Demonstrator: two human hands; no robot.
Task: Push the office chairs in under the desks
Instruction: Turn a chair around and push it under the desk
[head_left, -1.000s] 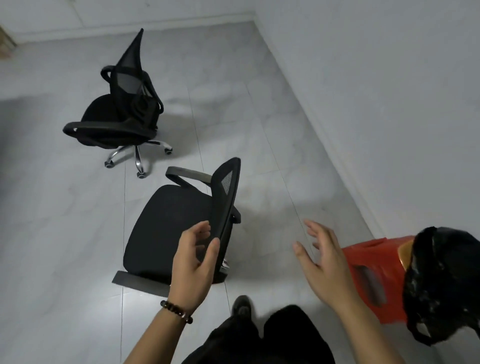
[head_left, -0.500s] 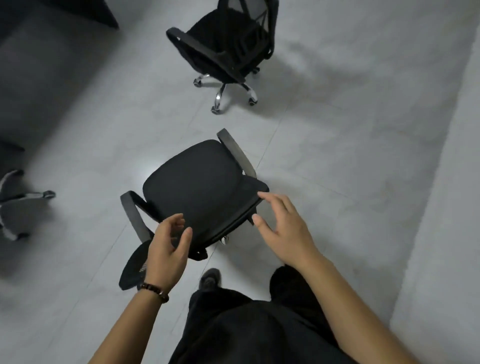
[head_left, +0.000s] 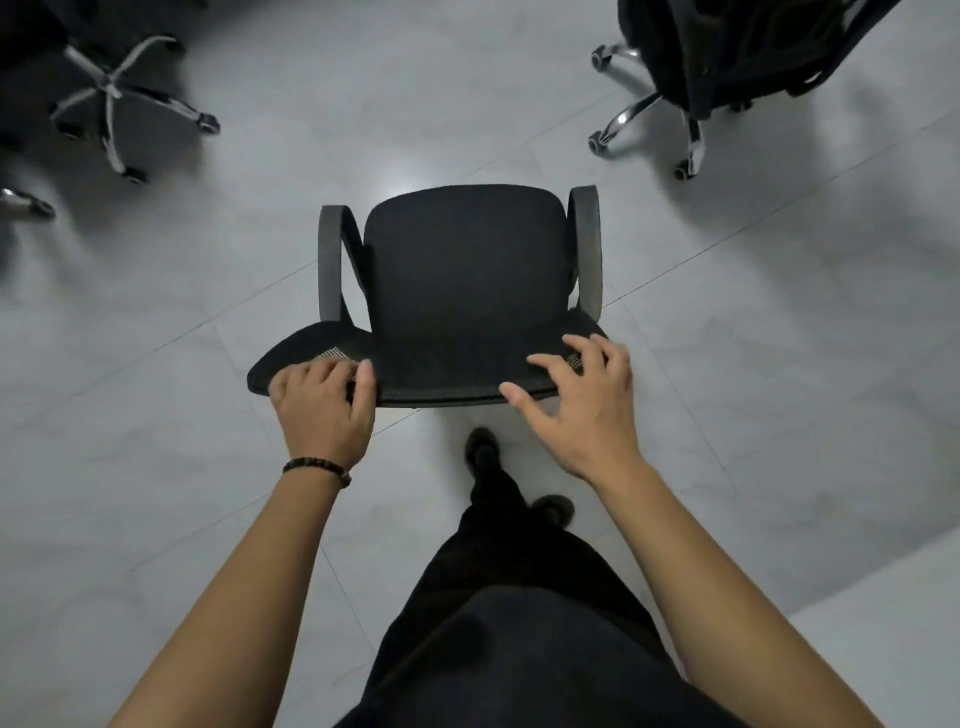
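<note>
A base (head_left: 111, 98) stands far left. My left grip (head_left: 324, 405) curls over the left corner of the chair (head_left: 467, 270) back, clasping it. The chair stands on open floor just before me, no tabletop in sight. My right grip (head_left: 576, 405) lies spread on the right corner, unclasped. Pushed unevenly, the chair may swivel into the neighbour (head_left: 727, 52) far right.

We are swinging the chair (head_left: 467, 270) round, so its backrest (head_left: 441, 387), edge-on a second ago, is now facing us squarely. Our right grip (head_left: 576, 410), free in the air before, is laying spread fingers on the backrest's right end. Our left grip (head_left: 324, 410) is shifting to curl over the left end. The second chair (head_left: 737, 52) is sliding to the upper right of view.
</note>
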